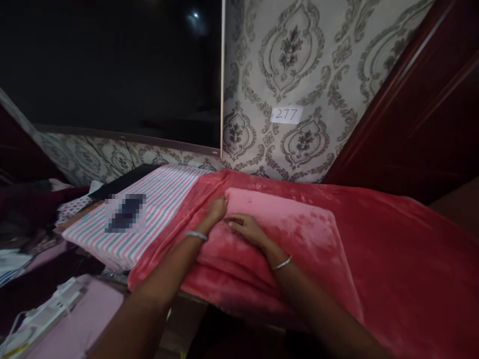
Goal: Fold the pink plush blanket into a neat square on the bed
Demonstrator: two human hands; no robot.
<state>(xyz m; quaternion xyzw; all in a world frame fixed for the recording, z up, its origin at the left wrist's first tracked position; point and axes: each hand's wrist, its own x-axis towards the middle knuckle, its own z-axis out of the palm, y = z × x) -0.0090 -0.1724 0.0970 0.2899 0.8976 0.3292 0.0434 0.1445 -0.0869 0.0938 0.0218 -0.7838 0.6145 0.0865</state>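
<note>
A red plush blanket (404, 249) lies spread in front of me, with a paler pink section (284, 209) folded over on top. My left hand (217, 209) is closed at the far left corner of that pink section, its fingertips on the fabric edge. Just to its right, my right hand (249, 229) rests on the plush surface, palm down, with fingers stretched toward the left hand. Both wrists carry a silver bangle. Under the blanket's left side shows a striped cloth (168, 192) in pink, grey and white.
A blurred-out dark object (125, 213) lies on the striped cloth. A white power strip (48, 311) is at lower left, near piled clothes (33, 214). Behind are a large dark screen (112, 70) and patterned wallpaper with a "277" paper label (286, 114). Dark red wood (419, 99) stands at right.
</note>
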